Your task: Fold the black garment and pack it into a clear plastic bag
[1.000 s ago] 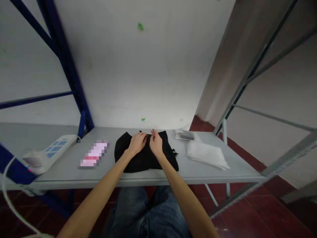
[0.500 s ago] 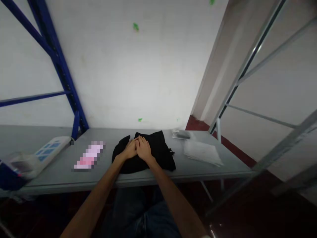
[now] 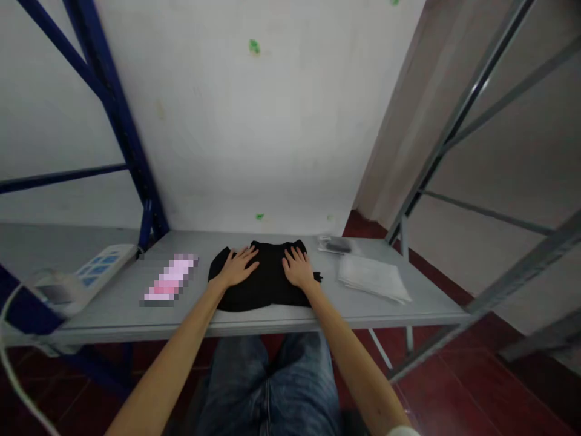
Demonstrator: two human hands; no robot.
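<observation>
A black cloth item (image 3: 267, 281) lies spread on the grey table (image 3: 318, 315), close to its front edge. My left hand (image 3: 237, 267) rests flat on the cloth's left part, fingers spread. On the right part lies my right hand (image 3: 297, 267), palm down with its fingers apart. Bare black fabric shows between the two hands. A small frayed or tied bit of the cloth sticks out at its right side.
Right of the cloth lie white translucent bags (image 3: 373, 277) and a clear packet with a dark item (image 3: 336, 244). At left are a blurred pink object (image 3: 171, 280) and a white power strip (image 3: 106, 263). Blue posts (image 3: 120, 115) and grey posts (image 3: 436, 151) flank the table.
My hands were together at the middle of the cloth; they have moved apart, left and right. The cloth looks flatter and smoother. The view has shifted slightly.
</observation>
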